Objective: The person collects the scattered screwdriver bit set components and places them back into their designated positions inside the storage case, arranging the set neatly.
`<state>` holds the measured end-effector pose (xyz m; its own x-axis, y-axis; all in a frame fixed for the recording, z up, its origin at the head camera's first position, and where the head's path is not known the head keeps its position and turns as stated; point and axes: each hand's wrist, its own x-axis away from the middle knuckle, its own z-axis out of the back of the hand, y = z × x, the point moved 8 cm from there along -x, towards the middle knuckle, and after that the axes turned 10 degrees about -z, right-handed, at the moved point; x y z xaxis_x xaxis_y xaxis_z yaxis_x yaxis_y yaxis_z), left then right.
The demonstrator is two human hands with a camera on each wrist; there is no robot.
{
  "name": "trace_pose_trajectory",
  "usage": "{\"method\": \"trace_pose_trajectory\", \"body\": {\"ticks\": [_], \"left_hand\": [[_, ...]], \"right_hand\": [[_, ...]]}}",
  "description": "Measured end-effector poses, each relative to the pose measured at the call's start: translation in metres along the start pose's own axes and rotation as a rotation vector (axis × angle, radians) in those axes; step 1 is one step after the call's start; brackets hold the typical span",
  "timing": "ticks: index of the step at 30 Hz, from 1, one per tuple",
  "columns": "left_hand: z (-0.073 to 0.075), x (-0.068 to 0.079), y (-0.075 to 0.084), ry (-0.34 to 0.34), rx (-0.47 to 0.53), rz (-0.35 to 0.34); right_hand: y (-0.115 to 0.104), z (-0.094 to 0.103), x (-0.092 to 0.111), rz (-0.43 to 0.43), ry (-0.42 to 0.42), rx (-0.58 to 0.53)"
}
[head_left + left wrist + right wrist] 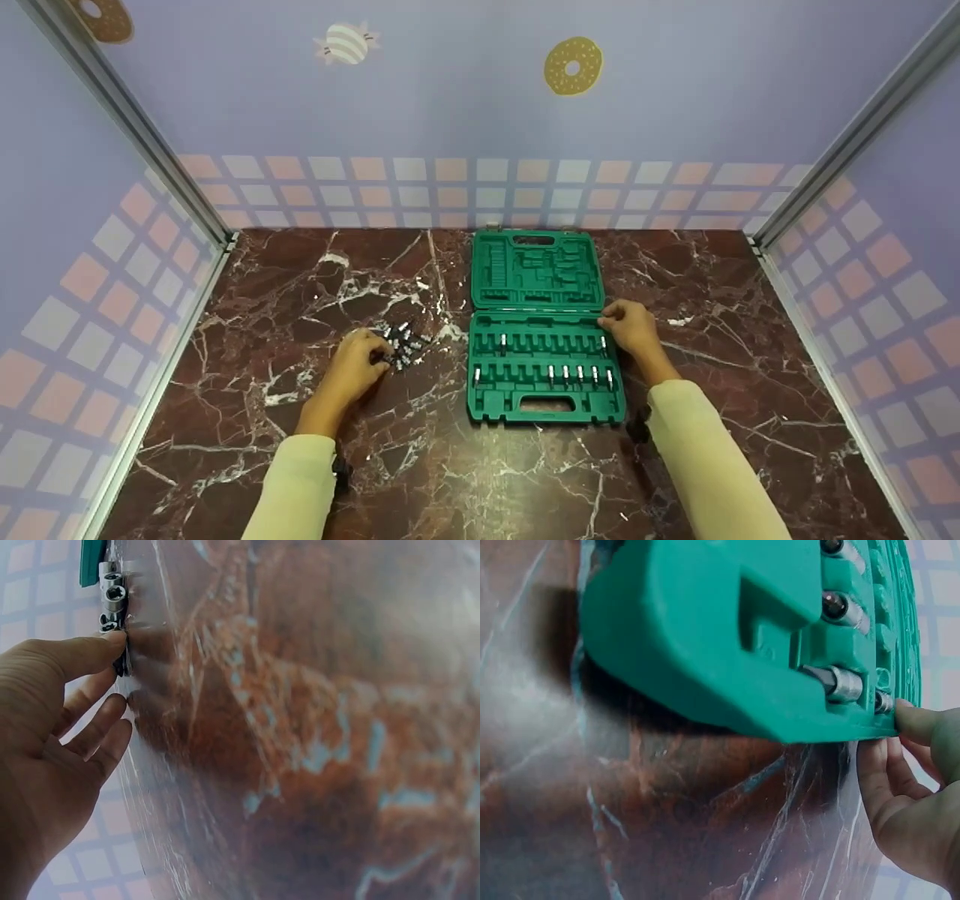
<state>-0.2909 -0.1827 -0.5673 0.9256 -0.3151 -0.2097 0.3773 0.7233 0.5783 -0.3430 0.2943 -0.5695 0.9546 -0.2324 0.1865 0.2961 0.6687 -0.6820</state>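
Observation:
A green plastic tool case lies unfolded on the marbled table, its slotted lower half nearer me. Several silver bit sockets sit upright in its two rows of slots. My right hand grips the case's right edge just below the hinge, thumb above and fingers against the side. Left of the case is a loose pile of bit sockets, silver with dark tips. At the pile's left side, my left hand pinches a bit socket between thumb and forefinger. The fingers partly cover that piece; its remaining fingers are loosely bent.
Behind the table stands a lilac wall with a checked band, and similar panels close off both sides. Several slots in the case hold no socket. The lid half has moulded recesses and a handle opening.

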Motion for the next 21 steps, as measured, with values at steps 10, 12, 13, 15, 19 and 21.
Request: {"method": "trace_pose_trajectory", "body": {"ticks": [10, 12, 13, 15, 19, 21], "left_hand": [[0.0008, -0.001, 0.0065, 0.0, -0.027, -0.066], [0.0005, -0.0011, 0.0075, -0.007, -0.027, -0.074], [0.0002, -0.001, 0.0077, -0.012, -0.026, -0.074], [-0.0001, -0.0002, 0.0081, -0.028, -0.028, -0.072], [-0.0015, 0.0017, 0.0067, -0.049, -0.024, -0.047], [-0.0022, 0.0021, 0.0073, -0.047, -0.013, -0.046]], "right_hand": [[0.0051, 0.0, -0.0019, 0.012, 0.026, -0.028], [0.0049, 0.0001, -0.0018, 0.015, 0.028, -0.031], [0.0047, 0.0002, -0.0016, 0.016, 0.028, -0.032], [0.0042, 0.0005, -0.0011, 0.016, 0.028, -0.034], [0.0033, 0.0002, 0.0003, 0.028, 0.025, -0.033], [0.0031, 0.0001, 0.0009, 0.035, 0.025, -0.028]]}}
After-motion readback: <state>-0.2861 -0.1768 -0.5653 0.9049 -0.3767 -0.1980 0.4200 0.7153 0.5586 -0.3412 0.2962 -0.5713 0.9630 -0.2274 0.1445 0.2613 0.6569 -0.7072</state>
